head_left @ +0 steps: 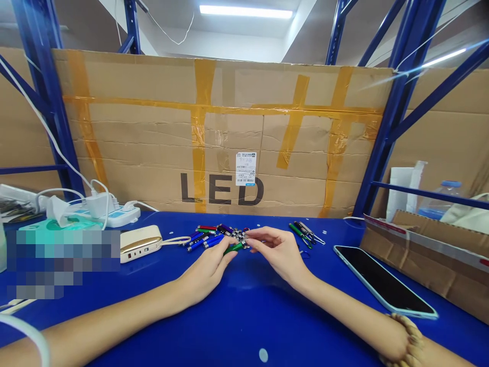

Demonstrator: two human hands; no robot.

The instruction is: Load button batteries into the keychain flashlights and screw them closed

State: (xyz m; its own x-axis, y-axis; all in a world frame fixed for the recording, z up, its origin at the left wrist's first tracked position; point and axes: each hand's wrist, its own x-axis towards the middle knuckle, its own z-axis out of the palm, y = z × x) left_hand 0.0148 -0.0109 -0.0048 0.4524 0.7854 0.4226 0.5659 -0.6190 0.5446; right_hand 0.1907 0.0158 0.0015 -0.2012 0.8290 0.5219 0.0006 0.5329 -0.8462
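Note:
My left hand (pixel 211 265) is closed on a green pen-like tube (pixel 234 248) near the middle of the blue table (pixel 244 316). The tube's metal end points toward my right hand (pixel 278 251), whose thumb and fingers are pinched together at that end. What the right fingertips hold is too small to make out. Behind and left of the hands lies a pile of blue, black and red tubes (pixel 198 239) with metal ends. To the right of my right hand rest several green and silver tubes (pixel 304 233) with thin loops.
A white power bank (pixel 140 243) with a strap lies left of the pile, near a power strip (pixel 122 216) and cables. On the right are a phone (pixel 382 280) and an open cardboard box (pixel 428 270). Taped cardboard (pixel 160 153) stands behind the table between blue posts.

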